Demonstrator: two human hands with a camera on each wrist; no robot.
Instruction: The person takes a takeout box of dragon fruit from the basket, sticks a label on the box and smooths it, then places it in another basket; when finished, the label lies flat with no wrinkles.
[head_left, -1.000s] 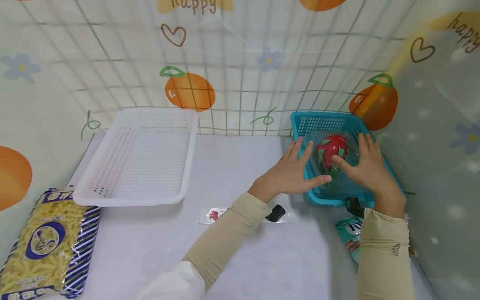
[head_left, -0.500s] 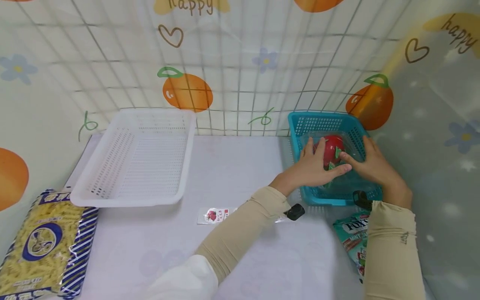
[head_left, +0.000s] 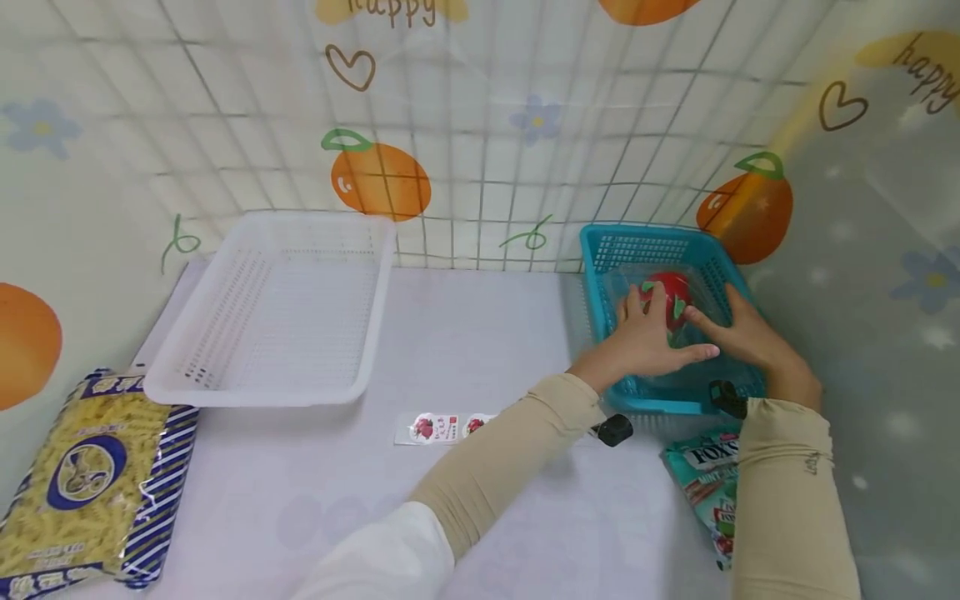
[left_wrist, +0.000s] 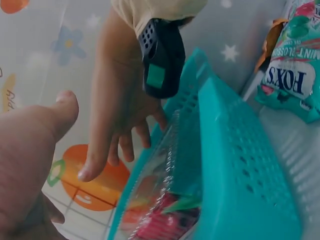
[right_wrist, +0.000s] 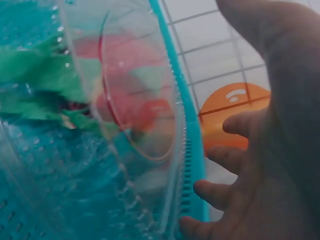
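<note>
With left hand (head_left: 647, 340) and right hand (head_left: 756, 340) over the teal basket (head_left: 667, 407), fingers spread apart. Between them, inside it, red fruit (head_left: 677, 290) behind clear plastic (right_wrist: 155, 180). Shown by the head view alone, well to the left: white basket (head_left: 292, 333).

"FOX'S" & "MINT" on teal pkt (head_left: 708, 482), "happy" x2 on backdrop (head_left: 468, 96), ltrs on yellow bag (head_left: 93, 487) illeg.
</note>
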